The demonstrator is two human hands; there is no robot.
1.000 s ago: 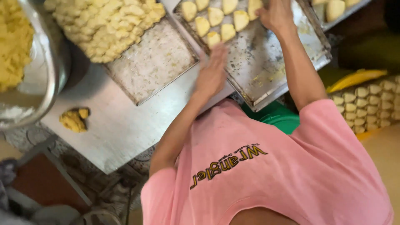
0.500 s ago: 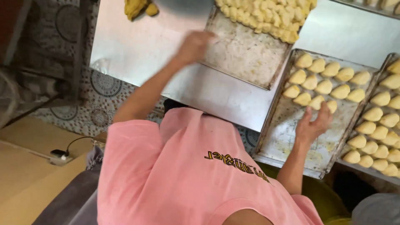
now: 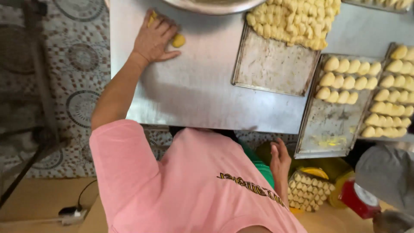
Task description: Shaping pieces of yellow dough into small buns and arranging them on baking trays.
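My left hand [image 3: 154, 39] lies palm down at the far left of the steel table [image 3: 194, 95], fingers curled over a lump of yellow dough [image 3: 152, 18]. A small dough ball [image 3: 178, 41] sits just right of the fingers. My right hand [image 3: 280, 158] hangs below the table's near edge, fingers loosely apart, holding nothing, next to the front corner of a metal tray [image 3: 332, 125]. That tray carries rows of shaped pale dough pieces [image 3: 345, 80]. My pink shirt [image 3: 194, 185] fills the lower middle.
A floured tray [image 3: 271, 71] holds a heap of small dough pieces [image 3: 293, 19]. A big metal bowl [image 3: 211, 4] stands at the far edge. Another filled tray [image 3: 390, 103] is at right. Below are a clear tub of pastries [image 3: 308, 190], a red object [image 3: 358, 198], and another person's grey sleeve [image 3: 386, 170].
My left hand moved from the floured tray leftward onto the dough lump. My right hand left the tray of shaped pieces and dropped below the table's edge. The view shifted.
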